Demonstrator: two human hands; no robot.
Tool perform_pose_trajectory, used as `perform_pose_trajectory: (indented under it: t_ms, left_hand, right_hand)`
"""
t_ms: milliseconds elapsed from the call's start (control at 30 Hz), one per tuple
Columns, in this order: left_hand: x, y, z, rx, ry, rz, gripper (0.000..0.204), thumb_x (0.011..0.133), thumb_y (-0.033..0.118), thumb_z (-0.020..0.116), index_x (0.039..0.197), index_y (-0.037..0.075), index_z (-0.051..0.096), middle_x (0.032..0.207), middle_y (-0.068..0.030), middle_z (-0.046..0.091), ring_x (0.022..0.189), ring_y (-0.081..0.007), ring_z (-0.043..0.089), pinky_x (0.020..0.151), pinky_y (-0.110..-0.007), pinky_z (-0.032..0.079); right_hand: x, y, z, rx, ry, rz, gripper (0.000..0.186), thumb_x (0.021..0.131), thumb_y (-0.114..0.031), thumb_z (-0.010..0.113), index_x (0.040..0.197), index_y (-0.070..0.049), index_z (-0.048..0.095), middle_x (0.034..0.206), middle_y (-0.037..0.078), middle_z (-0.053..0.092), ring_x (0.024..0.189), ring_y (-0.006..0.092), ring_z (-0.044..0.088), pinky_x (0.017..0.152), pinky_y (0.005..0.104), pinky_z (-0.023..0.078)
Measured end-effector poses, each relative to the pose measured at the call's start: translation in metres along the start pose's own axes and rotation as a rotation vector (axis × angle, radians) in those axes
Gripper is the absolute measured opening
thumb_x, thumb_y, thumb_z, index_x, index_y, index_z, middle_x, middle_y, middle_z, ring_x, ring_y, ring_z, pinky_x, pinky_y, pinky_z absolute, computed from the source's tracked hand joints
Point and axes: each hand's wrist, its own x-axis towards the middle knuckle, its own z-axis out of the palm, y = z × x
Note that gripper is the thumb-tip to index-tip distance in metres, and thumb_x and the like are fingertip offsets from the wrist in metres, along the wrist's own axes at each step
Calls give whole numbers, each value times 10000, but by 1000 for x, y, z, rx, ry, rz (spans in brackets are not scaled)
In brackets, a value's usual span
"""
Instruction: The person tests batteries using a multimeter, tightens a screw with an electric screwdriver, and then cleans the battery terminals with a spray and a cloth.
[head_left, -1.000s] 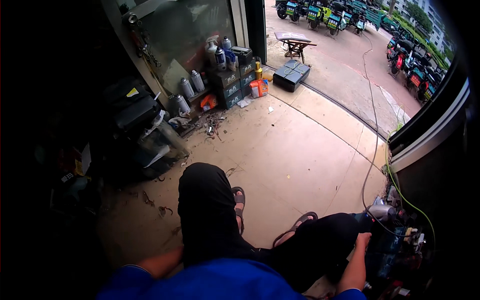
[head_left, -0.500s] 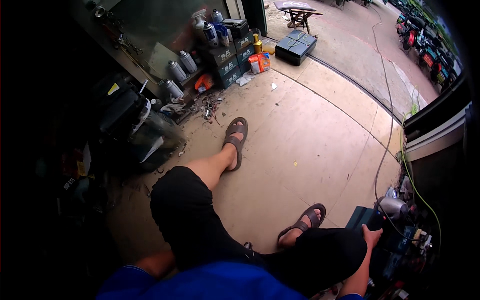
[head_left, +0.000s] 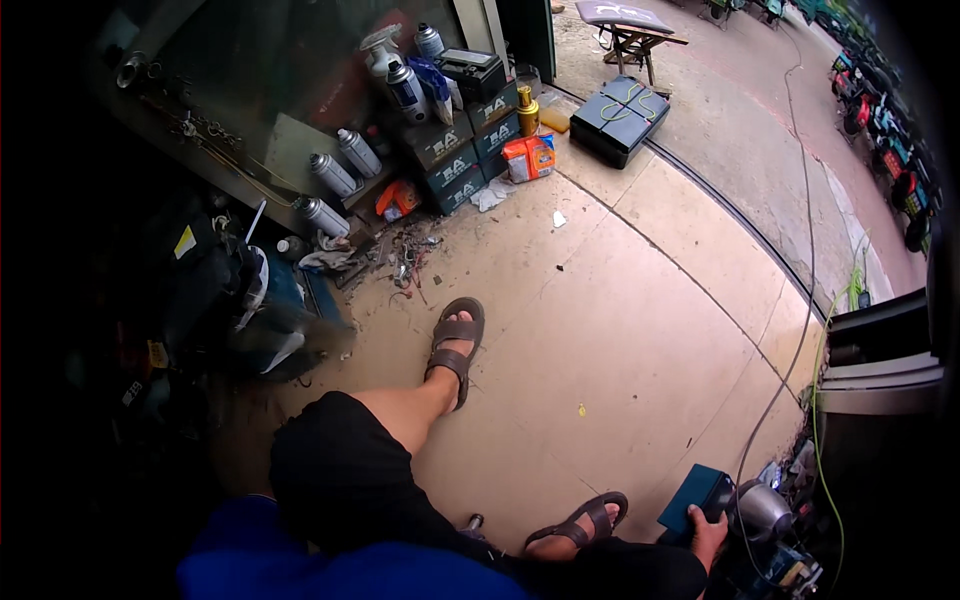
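Note:
At the lower right, my right hand [head_left: 708,532] is closed on a dark teal rectangular box [head_left: 693,494], with the thumb over its near edge. The box stands low beside my right foot, and its underside cannot be seen. A silver rounded metal part [head_left: 764,512] is just to its right. My left hand is out of view, and the blue sleeve [head_left: 240,530] is what shows on that side.
Stacked battery boxes [head_left: 440,150], spray cans [head_left: 330,175] and an orange packet [head_left: 530,158] stand at the back left. A black case [head_left: 620,118] sits at the doorway near a folding stool [head_left: 625,22]. A dark cable [head_left: 770,400] crosses the right side.
The view has tilted and shifted, so the floor and feet sit lower in it. My right hand stays on the teal box, and my left forearm has dropped out of sight.

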Motion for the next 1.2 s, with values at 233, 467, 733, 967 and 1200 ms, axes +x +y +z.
perform_pose_trajectory:
  t_ms: [233, 467, 733, 967, 1200]
  left_hand:
    - [7, -31, -25, -94, -50, -11, 415, 897, 230, 723, 1257, 31, 668, 1198, -179, 683, 1086, -338, 665, 920, -455, 541]
    - [20, -118, -139, -203, 472, -86, 427, 882, 239, 734, 1245, 27, 655, 1245, -187, 660, 1156, -375, 633, 971, -460, 521]
    - [178, -138, -229, -75, 895, -37, 652, 874, 296, 745, 1416, 8, 523, 1534, -222, 419, 1453, -415, 365, 1205, -524, 313]
    - [224, -154, -240, 28, 663, -116, 663, 890, 341, 717, 1432, 16, 517, 1511, -226, 435, 1446, -419, 360, 1235, -558, 228]
    - [172, -185, -177, 38, 797, -62, 575, 906, 287, 703, 1403, 45, 544, 1511, -183, 453, 1461, -377, 358, 1212, -569, 249]
  right_hand:
    - [69, -151, 158, -505, -317, -190, 897, 582, -303, 932, 1298, 65, 536, 1159, 223, 685, 1050, 350, 691, 956, 409, 555]
    - [88, -168, 320, -435, -116, -352, 971, 622, -295, 923, 1392, 80, 466, 1301, 258, 606, 1198, 390, 614, 1041, 428, 491]
    - [56, -188, 389, -657, 2, -449, 1028, 615, -296, 933, 1428, 73, 424, 1369, 278, 551, 1291, 428, 534, 1116, 451, 438]
    - [63, -191, 393, -785, -45, -377, 1042, 602, -298, 950, 1387, 124, 410, 1322, 314, 562, 1250, 449, 551, 1106, 449, 452]
    - [64, -194, 397, -831, -51, -349, 1097, 610, -339, 942, 1418, 146, 379, 1328, 333, 563, 1262, 468, 543, 1112, 468, 452]
